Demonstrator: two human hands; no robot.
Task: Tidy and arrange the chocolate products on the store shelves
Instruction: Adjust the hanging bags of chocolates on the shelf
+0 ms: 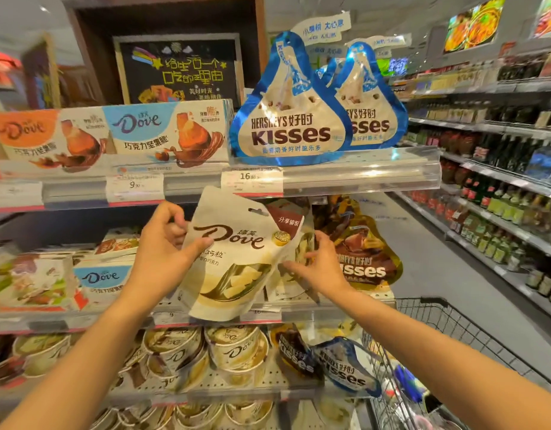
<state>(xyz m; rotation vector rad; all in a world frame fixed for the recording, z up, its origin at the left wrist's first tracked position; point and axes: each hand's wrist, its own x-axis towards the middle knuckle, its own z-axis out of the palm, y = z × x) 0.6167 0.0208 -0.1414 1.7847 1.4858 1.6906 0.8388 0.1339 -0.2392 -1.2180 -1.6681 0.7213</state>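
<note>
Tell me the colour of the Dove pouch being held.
Cream white pouch, brown corner, in the head view.

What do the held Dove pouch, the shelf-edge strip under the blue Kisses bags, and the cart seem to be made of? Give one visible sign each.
Dove pouch: soft plastic film, probably matte; it creases and bends where the left hand grips it.
Shelf-edge strip: clear glossy plastic; see-through, with bright glare.
Cart: metal wire, apparently; thin dark crossed rods form a grid.
</note>
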